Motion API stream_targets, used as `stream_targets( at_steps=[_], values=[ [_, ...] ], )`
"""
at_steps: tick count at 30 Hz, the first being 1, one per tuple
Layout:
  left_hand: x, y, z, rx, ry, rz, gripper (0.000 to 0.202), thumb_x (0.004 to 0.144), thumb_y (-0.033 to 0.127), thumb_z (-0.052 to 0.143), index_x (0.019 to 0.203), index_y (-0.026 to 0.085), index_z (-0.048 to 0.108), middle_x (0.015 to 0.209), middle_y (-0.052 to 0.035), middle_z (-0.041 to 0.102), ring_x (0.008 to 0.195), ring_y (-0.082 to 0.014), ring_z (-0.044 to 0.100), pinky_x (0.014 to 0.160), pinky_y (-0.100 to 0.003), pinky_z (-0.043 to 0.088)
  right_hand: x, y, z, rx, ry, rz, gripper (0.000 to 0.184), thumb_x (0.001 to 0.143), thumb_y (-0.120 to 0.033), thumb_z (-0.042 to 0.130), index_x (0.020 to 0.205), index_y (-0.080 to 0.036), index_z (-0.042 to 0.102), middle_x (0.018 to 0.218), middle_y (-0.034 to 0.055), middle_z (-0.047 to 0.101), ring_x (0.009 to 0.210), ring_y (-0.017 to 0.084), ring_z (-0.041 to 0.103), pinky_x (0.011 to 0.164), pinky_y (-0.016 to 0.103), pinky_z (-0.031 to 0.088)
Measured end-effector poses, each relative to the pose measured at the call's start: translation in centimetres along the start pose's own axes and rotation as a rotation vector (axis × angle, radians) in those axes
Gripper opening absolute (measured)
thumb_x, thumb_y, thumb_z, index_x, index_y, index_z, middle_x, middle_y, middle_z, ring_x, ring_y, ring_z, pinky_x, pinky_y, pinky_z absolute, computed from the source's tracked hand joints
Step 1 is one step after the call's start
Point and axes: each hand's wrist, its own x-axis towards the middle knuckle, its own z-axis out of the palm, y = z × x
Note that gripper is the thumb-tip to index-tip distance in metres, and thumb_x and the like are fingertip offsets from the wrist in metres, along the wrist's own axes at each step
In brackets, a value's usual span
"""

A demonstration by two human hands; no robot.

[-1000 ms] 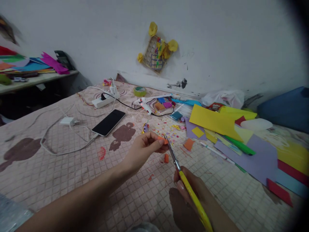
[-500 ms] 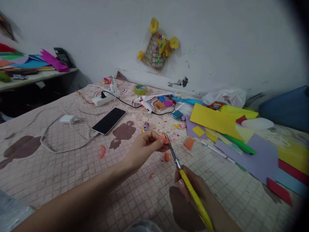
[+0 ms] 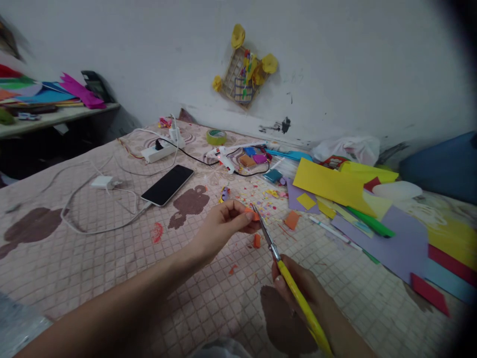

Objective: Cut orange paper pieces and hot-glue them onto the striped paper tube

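Note:
Between the thumb and fingers of my left hand (image 3: 231, 219) is a small piece of orange paper (image 3: 252, 214). My right hand (image 3: 298, 278) grips a pair of scissors (image 3: 274, 248) with yellow handles, the blades pointing up and away from me. The blade tips meet the right edge of the orange piece; whether they have cut into it I cannot tell. Just below my left fingers a small orange scrap (image 3: 257, 241) lies on the cloth, and a larger orange piece (image 3: 291, 220) rests right of the blades. Tiny coloured scraps (image 3: 270, 201) are scattered beyond.
Left of my hands lies a phone (image 3: 167, 185) on a charging cable, near a power strip (image 3: 163, 149). A glue gun (image 3: 225, 160) and a roll of tape (image 3: 216, 137) stand farther back. Coloured sheets (image 3: 395, 243) are piled on the right, with a white pen (image 3: 335, 232) beside them.
The scissor tips have shifted very slightly left against the orange paper. My hands stay in nearly the same place, both grips unchanged.

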Motion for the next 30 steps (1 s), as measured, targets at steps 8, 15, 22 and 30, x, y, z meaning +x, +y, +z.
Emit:
stream_targets(
  at_steps=[8, 15, 22, 30],
  values=[
    [0.1, -0.1, -0.1, -0.054, -0.025, -0.03, 0.014, 0.078, 0.026, 0.065, 0.077, 0.013, 0.061, 0.077, -0.0022, 0.069, 0.072, -0.0112, 0.065, 0.072, -0.025, 0.052, -0.1, 0.2, -0.1, 0.05, 0.034, 0.008, 0.025, 0.08, -0.043, 0.05, 0.071, -0.02, 0.044, 0.06, -0.0041, 0.042, 0.05, 0.01, 0.04, 0.044, 0.021, 0.034],
    [0.3, -0.5, -0.3, -0.103, -0.055, -0.076, 0.011, 0.075, 0.022, 0.068, 0.078, 0.013, 0.062, 0.077, -0.0025, 0.069, 0.075, -0.0124, 0.066, 0.075, -0.026, 0.051, -0.1, 0.9, -0.3, -0.004, 0.037, -0.039, 0.022, 0.082, -0.039, 0.048, 0.071, -0.02, 0.044, 0.06, -0.0037, 0.043, 0.052, 0.011, 0.04, 0.049, 0.023, 0.035],
    [0.3, -0.3, -0.2, -0.123, -0.035, -0.077, 0.011, 0.075, 0.021, 0.068, 0.076, 0.012, 0.061, 0.074, -0.0021, 0.069, 0.071, -0.0116, 0.066, 0.072, -0.025, 0.052, -0.1, 0.8, -0.3, -0.002, 0.075, -0.044, 0.022, 0.081, -0.039, 0.05, 0.072, -0.02, 0.046, 0.064, -0.002, 0.047, 0.058, 0.013, 0.044, 0.055, 0.025, 0.038],
    [0.3, -0.1, -0.3, -0.086, -0.019, -0.073, 0.012, 0.074, 0.023, 0.068, 0.077, 0.013, 0.063, 0.075, -0.0017, 0.067, 0.071, -0.0112, 0.064, 0.074, -0.026, 0.051, 0.1, 0.9, -0.4, 0.061, 0.027, 0.03, 0.023, 0.078, -0.04, 0.052, 0.07, -0.02, 0.045, 0.061, -0.0025, 0.045, 0.055, 0.012, 0.042, 0.049, 0.023, 0.037]
  ],
)
